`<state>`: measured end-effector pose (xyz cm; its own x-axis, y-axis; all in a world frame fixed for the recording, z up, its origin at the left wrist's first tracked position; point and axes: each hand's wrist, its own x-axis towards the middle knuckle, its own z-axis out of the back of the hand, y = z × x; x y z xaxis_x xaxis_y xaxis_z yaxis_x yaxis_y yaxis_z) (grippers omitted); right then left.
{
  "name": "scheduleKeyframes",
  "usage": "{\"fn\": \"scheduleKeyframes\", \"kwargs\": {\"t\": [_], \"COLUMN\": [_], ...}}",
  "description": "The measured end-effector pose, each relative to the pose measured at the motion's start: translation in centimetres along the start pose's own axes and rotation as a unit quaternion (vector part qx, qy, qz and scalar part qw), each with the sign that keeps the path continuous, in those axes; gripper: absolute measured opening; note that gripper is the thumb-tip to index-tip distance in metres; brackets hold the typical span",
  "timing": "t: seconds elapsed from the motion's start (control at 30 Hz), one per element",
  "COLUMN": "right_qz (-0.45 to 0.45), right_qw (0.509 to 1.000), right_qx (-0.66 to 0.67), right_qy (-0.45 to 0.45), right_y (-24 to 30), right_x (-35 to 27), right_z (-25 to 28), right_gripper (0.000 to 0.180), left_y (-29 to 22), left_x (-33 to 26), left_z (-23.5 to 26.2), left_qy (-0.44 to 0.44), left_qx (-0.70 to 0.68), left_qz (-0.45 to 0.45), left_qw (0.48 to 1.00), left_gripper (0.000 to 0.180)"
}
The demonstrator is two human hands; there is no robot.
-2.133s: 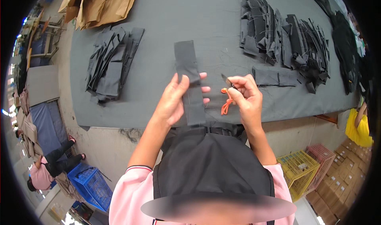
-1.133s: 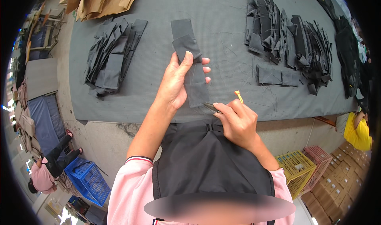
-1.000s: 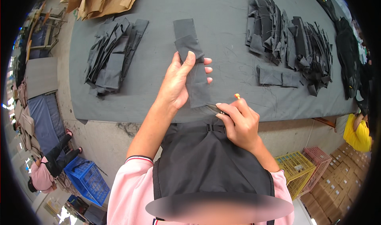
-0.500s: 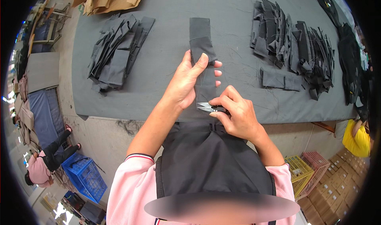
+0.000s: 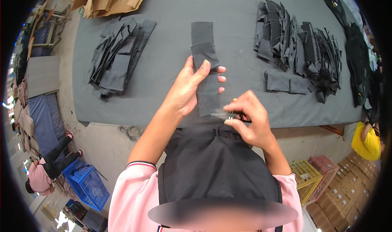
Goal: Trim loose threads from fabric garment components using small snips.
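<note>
My left hand point(image 5: 191, 82) grips a dark grey fabric strip point(image 5: 209, 99), thumb on top and fingertips showing past its right edge. The strip's folded upper part reaches away from me over the table. In my right hand point(image 5: 251, 119) is a pair of thread snips point(image 5: 233, 116), pinched between thumb and fingers. Their blades are smeared by motion beside the strip's near end, so I cannot make out whether they touch it. A loose thread curls near that end.
The grey-covered table point(image 5: 167, 31) carries a stack of dark strips point(image 5: 118, 60) at left and larger piles point(image 5: 281, 35) at right. One folded piece point(image 5: 283, 82) lies in front of these. Brown paper point(image 5: 112, 1) sits far left. Crates, including a blue one point(image 5: 86, 183), stand on the floor.
My right hand has drawn the snips a little to the right, off the strip's near end. My left hand keeps its hold on the strip, and the view has shifted slightly.
</note>
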<state>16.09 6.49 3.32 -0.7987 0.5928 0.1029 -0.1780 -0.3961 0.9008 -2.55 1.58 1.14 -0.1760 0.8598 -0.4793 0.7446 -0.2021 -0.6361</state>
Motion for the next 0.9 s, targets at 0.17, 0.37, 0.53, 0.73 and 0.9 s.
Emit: {"fn": "scheduleKeyframes", "kwargs": {"t": [0.17,0.37,0.53,0.73,0.9], "right_qz": [-0.114,0.201,0.145,0.030,0.044], "right_qw": [0.993,0.970,0.981,0.977,0.977], "right_qx": [0.039,-0.138,-0.124,-0.148,-0.160], "right_qy": [-0.007,0.012,0.031,-0.153,-0.134], "right_y": [-1.3,-0.3,-0.9,-0.9,-1.1], "right_x": [2.4,-0.5,-0.9,-0.5,-0.4], "right_z": [-1.7,-3.5,-3.4,-1.6,-1.8], "right_gripper": [0.024,0.030,0.036,0.036,0.032], "left_y": [0.3,-1.0,-0.2,-0.5,-0.3], "left_x": [-0.1,0.1,0.0,-0.3,-0.2], "left_z": [-0.4,0.1,-0.9,-1.0,-0.7], "left_qy": [0.017,-0.043,-0.059,-0.058,-0.057], "left_qx": [0.014,-0.006,0.067,0.062,0.051], "left_qz": [-0.025,-0.054,-0.116,-0.111,-0.107], "left_qw": [0.999,0.998,0.989,0.990,0.991], "left_gripper": [0.039,0.038,0.035,0.036,0.035]}}
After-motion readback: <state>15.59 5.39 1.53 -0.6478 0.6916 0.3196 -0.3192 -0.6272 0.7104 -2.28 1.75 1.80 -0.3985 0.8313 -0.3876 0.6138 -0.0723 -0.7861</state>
